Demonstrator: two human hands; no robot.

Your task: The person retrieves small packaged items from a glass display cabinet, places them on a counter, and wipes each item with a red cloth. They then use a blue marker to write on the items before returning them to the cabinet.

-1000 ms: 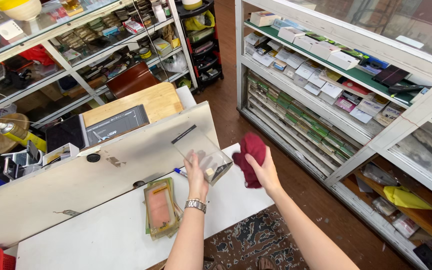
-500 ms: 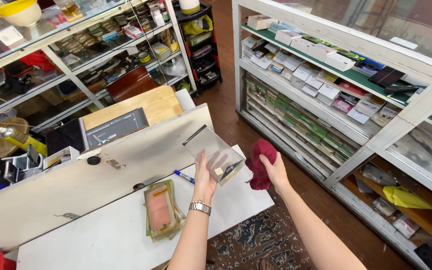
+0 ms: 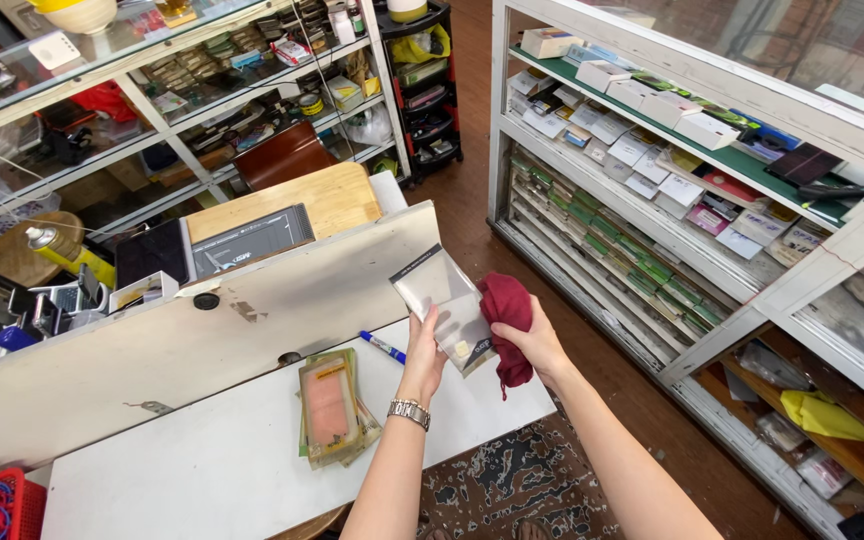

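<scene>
The left hand (image 3: 424,352), a metal watch (image 3: 409,411) on its wrist, held a clear flat packet (image 3: 445,305) up in front of the person, its grip clamped on the packet's lower edge so that the broad face tilted toward the head camera, apparently so the surface could be reached and seen at once. The right hand (image 3: 532,340) had its grip closed on a bunched dark red cloth (image 3: 505,312), pressed just beside and touching the packet's right edge; a loose tail of the cloth hung below the fingers. Both were raised clear of the white tabletop (image 3: 202,460), above its right end. On the tabletop, near the left forearm, lay a small stack of clear packets with an orange-pink card (image 3: 332,408) inside, set flat within easy reach, and a blue marker pen (image 3: 383,347) lay just beyond it by the raised back panel. To the right stood a glass-fronted shelf case (image 3: 672,190) filled with rows of small boxes and cards, well apart from the hands.
</scene>
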